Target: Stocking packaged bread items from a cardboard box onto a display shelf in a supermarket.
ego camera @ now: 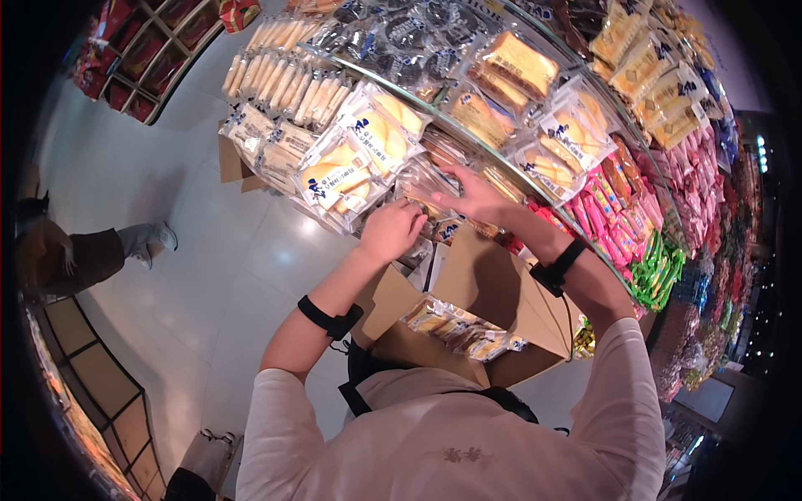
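My left hand (393,229) reaches to the lower shelf of a snack display, its fingers curled at a clear-wrapped packet; whether it grips it I cannot tell. Just to the right, my right hand (479,195) has thumb and fingers spread over clear plastic bread packets (427,178), with nothing seen held. Left of my hands lie white-labelled bags of sliced bread (338,178), stacked and overlapping. Below my hands, an opened cardboard box (482,275) stands against the display, flaps up. Several wrapped snack packs (460,329) sit inside it.
A glass shelf edge (463,128) runs diagonally above my hands. Pink-wrapped snacks (617,200) and green packets (658,272) lie to the right. Another person (94,253) is on the floor area at left, near a compartmented display (147,53) further up.
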### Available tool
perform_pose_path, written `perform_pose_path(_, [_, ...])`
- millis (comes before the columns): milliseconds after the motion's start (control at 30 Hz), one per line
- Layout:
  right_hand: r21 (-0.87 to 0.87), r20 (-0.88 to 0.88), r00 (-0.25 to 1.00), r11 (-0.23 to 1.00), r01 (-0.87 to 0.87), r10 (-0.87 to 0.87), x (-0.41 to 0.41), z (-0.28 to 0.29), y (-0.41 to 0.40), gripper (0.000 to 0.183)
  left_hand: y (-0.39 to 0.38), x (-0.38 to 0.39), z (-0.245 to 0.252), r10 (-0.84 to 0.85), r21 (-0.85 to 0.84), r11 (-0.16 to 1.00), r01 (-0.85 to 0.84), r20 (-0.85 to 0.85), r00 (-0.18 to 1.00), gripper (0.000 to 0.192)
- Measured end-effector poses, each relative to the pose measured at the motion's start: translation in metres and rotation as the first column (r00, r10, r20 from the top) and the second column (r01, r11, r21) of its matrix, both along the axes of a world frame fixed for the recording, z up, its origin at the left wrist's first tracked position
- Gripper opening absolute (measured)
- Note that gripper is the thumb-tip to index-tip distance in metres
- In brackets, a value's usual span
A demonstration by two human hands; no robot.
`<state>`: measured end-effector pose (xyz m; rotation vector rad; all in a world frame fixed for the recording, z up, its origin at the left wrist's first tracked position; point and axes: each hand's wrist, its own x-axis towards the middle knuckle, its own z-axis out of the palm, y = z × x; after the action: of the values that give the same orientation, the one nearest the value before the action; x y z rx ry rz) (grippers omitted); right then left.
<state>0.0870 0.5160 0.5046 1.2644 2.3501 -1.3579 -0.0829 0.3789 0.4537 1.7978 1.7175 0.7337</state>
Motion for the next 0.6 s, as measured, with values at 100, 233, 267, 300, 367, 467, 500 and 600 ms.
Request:
perform_pose_path(100, [-0.196,-0.108,0.994,0.980,0.013,-0.034,0.049,0.004,-0.006,0.068,-0.003,-0.002,0.023,-0.072,0.016,0.997,0.071,0.045,0.996,0.025])
perform_pose_path(233, [-0.251,-0.081,0.991,0.964,0.085,-0.108,0.115,0.076,-0.043,0.052,-0.031,0.005,0.040,-0.026,0.343,0.939,0.003,0.064,0.998,0.015])
perform_pose_path(267, [-0.233,-0.096,0.979,0.960,0.155,-0.181,0.135,0.087,-0.054,0.047,-0.041,0.006,0.044,0.051,0.402,0.914,-0.057,0.026,0.998,0.017])
perform_pose_path(300, [-0.202,-0.107,0.959,0.950,0.236,-0.261,0.158,0.100,-0.064,0.042,-0.048,0.007,0.047,0.120,0.471,0.876,-0.108,0.004,0.993,0.023])
perform_pose_path(367, [-0.192,-0.138,0.881,0.885,0.424,-0.453,0.202,0.120,-0.091,0.034,-0.082,-0.003,0.031,0.131,0.419,0.898,-0.137,0.044,0.990,0.046])
perform_pose_path(467, [-0.044,-0.214,0.689,0.711,0.702,-0.693,0.276,0.116,-0.143,0.026,-0.132,-0.012,0.022,0.059,0.303,0.950,-0.073,0.052,0.997,0.063])
perform_pose_path(500, [0.124,-0.159,0.671,0.660,0.741,-0.724,0.296,0.116,-0.161,0.025,-0.148,-0.011,0.019,0.056,0.207,0.976,-0.073,0.086,0.995,0.072])
perform_pose_path(600, [0.569,-0.136,0.645,0.474,0.672,-0.752,0.337,0.096,-0.225,0.028,-0.169,0.011,0.019,0.088,-0.013,0.996,-0.088,0.039,0.995,0.091])
